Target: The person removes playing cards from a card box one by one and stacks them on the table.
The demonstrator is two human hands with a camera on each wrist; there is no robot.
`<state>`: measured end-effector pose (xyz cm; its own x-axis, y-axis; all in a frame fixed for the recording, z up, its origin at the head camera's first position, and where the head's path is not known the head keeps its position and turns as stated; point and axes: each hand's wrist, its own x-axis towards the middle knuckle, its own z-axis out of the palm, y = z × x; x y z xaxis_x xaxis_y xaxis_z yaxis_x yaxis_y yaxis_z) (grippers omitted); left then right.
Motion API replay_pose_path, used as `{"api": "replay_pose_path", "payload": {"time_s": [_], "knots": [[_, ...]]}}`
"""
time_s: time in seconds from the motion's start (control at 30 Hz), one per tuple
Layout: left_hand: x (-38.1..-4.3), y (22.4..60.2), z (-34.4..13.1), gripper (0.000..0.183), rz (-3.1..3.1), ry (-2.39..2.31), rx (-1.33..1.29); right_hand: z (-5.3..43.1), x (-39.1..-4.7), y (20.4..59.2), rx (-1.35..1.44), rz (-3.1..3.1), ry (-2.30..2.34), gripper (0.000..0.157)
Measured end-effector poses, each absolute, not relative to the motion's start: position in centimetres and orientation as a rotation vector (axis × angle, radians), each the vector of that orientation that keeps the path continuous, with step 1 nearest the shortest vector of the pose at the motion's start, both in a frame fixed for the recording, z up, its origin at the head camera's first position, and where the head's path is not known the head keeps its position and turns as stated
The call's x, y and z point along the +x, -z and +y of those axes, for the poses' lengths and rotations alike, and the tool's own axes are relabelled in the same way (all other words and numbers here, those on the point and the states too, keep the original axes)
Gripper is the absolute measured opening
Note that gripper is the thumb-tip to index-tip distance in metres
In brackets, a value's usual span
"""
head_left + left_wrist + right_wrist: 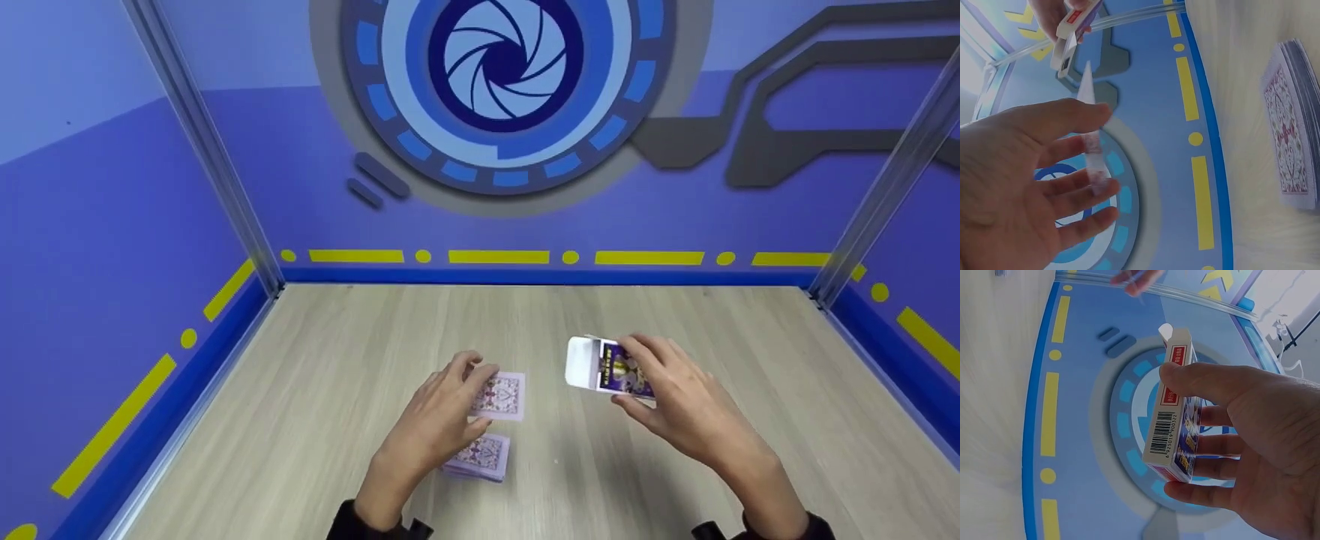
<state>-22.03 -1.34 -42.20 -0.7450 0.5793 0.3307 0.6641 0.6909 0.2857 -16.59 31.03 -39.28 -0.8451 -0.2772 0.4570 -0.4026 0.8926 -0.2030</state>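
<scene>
My left hand (pixel 439 416) pinches a thin playing card (pixel 504 396) between thumb and fingers, its patterned back facing up in the head view. Seen nearly edge-on in the left wrist view, that card (pixel 1093 140) is held above the table. Below the left hand, a stack of playing cards (pixel 484 456) lies on the table with red and purple ornate backs up. In my right hand (pixel 686 397) is a card box (pixel 625 371), gripped by its sides. Its white end flap (pixel 581 362) is folded out toward the left hand. A barcode side of the box (pixel 1163 433) shows in the right wrist view.
The wood-patterned table (pixel 360 330) is bounded by a blue back wall (pixel 510 232) with yellow dashes. Blue side panels (pixel 112 300) and metal corner posts (pixel 217 150) enclose it at left and right.
</scene>
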Motion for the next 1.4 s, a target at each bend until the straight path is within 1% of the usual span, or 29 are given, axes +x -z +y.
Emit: {"api": "replay_pose_path", "payload": {"time_s": [0.23, 0.6, 0.87, 1.17, 1.4], "knots": [[-21.9, 43.1, -1.8, 0.061, -2.883, 0.472, -1.008, 31.7, -16.5, 39.0, 0.457, -2.650, -0.413, 0.071], [-22.2, 44.5, -1.4, 0.058, -3.089, 0.461, -0.999, 31.9, -16.7, 39.0, 0.454, -2.632, -0.372, 0.072], [-22.4, 45.3, -1.4, 0.048, -3.134, 0.447, -0.951, 31.8, -16.7, 39.1, 0.457, -2.630, -0.374, 0.072], [-22.9, 45.9, -1.3, 0.052, -3.169, 0.448, -0.922, 32.0, -16.7, 39.0, 0.466, -2.607, -0.368, 0.070], [-22.8, 46.4, -1.3, 0.056, -3.233, 0.445, -0.867, 31.9, -16.7, 39.1, 0.479, -2.609, -0.356, 0.073]]}}
